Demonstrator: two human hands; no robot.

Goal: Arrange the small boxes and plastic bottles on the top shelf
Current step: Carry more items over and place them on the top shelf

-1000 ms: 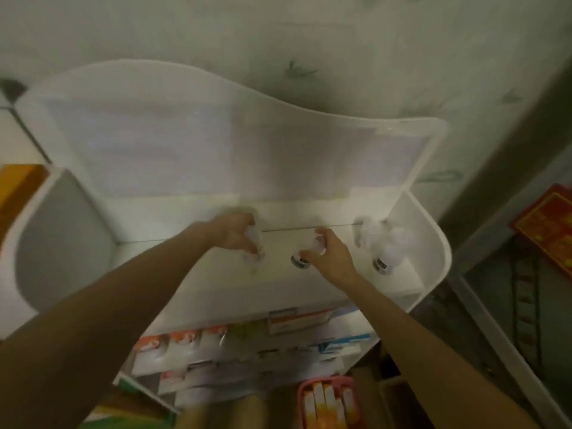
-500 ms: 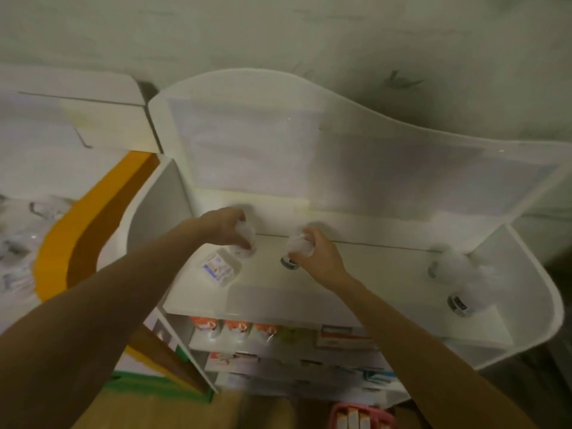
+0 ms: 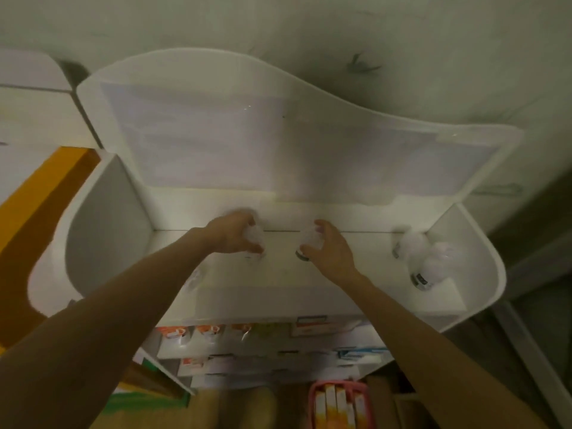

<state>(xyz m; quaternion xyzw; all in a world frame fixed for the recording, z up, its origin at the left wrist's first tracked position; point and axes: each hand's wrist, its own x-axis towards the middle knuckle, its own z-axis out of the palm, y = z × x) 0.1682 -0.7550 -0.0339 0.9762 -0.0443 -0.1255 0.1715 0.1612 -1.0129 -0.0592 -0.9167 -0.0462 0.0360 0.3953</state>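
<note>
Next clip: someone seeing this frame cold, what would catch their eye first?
Two bare arms reach up to the white top shelf, the left hand and right hand each curled round a small white plastic bottle near the back wall. At the shelf's right end stands a cluster of similar bottles, too blurred to count. Lower shelves hold rows of small boxes, and a pink basket of boxes sits at the bottom edge.
</note>
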